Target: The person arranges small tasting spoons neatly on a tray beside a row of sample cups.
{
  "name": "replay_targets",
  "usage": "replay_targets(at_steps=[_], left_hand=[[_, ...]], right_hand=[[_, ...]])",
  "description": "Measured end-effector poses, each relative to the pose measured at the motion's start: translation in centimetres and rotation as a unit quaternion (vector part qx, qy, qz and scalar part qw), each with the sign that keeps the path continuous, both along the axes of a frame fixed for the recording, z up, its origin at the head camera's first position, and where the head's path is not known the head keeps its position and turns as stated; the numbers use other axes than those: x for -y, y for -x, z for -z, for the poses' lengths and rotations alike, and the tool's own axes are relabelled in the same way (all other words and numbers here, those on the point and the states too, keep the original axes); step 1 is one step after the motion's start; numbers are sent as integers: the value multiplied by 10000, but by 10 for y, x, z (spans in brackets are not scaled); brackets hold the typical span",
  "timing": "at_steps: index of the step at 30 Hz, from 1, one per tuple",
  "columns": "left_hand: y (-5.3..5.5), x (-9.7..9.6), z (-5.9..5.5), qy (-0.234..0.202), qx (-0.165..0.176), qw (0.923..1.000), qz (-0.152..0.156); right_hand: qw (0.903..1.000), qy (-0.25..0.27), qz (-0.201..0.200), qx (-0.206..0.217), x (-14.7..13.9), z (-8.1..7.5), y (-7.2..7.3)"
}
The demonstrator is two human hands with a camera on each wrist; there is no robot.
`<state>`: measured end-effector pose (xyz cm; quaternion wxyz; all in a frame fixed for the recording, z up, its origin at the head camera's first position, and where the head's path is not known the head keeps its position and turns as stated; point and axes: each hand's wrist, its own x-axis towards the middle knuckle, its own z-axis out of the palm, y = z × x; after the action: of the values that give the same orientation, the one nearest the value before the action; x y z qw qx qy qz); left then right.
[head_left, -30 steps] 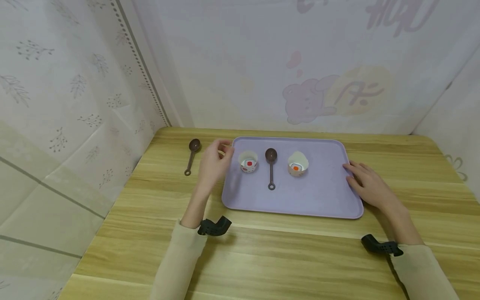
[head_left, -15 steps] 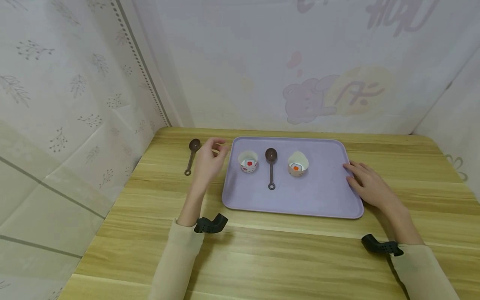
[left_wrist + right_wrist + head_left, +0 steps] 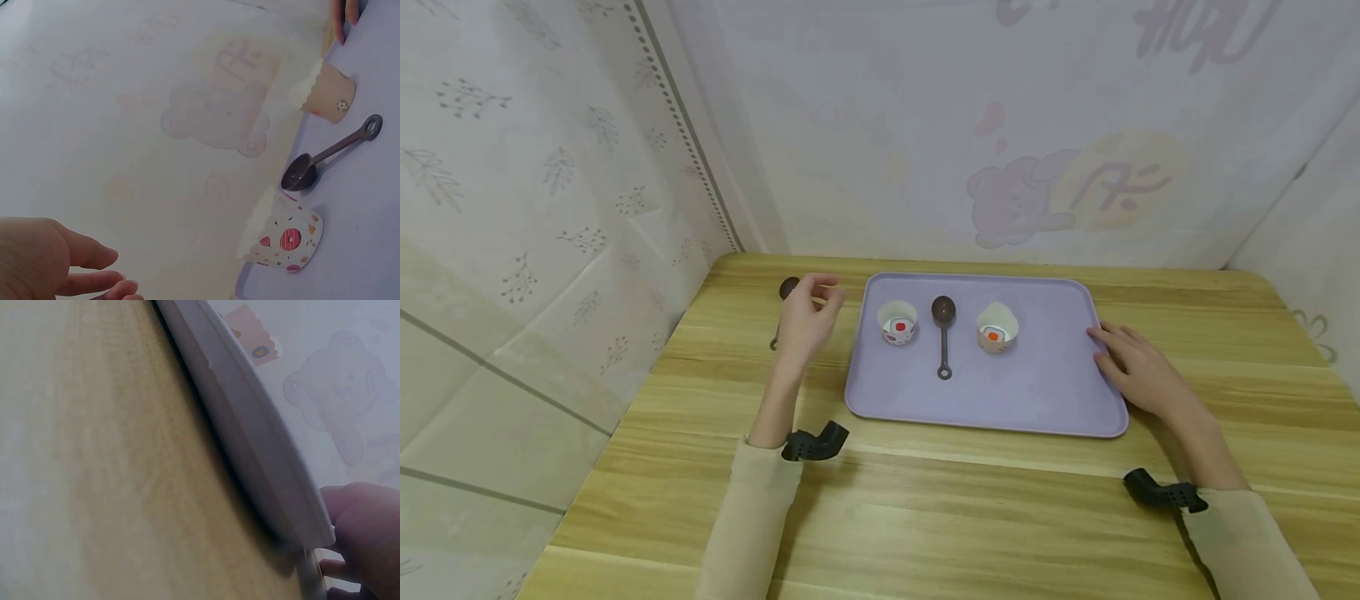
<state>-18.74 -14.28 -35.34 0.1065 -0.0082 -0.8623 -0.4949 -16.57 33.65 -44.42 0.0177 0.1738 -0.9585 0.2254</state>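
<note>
My left hand [image 3: 807,321] hovers left of the lilac tray [image 3: 1045,400], fingers loosely bent, holding nothing. It partly covers a dark brown measuring scoop [image 3: 788,287] lying on the table. On the tray, a white patterned paper cup [image 3: 897,323] stands at the left, with a red-marked piece inside. To its right lies another brown measuring scoop [image 3: 943,333], bowl toward the wall. Beyond that stands a tan paper cup [image 3: 996,329] with an orange-marked piece inside. My right hand [image 3: 1138,367] rests its fingertips on the tray's right rim; the right wrist view has this hand [image 3: 365,531] against the rim.
The tray sits on a wooden table [image 3: 925,517] whose far edge meets a pale printed curtain [image 3: 880,150]. A second curtain [image 3: 535,208] with leaf sprigs hangs along the left. Black wrist mounts [image 3: 816,442] are strapped over both sleeves.
My left hand has drawn away from the tray's left rim, moving left until it partly covers the scoop on the table. The right hand and the tray have kept their places.
</note>
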Motion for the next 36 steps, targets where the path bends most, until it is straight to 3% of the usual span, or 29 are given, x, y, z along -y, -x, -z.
replay_targets(at_steps=[36], left_hand=[[12,31,13,-114,100,9993,-327]], right_hand=[[9999,30,-48,-110,0,1,-1]])
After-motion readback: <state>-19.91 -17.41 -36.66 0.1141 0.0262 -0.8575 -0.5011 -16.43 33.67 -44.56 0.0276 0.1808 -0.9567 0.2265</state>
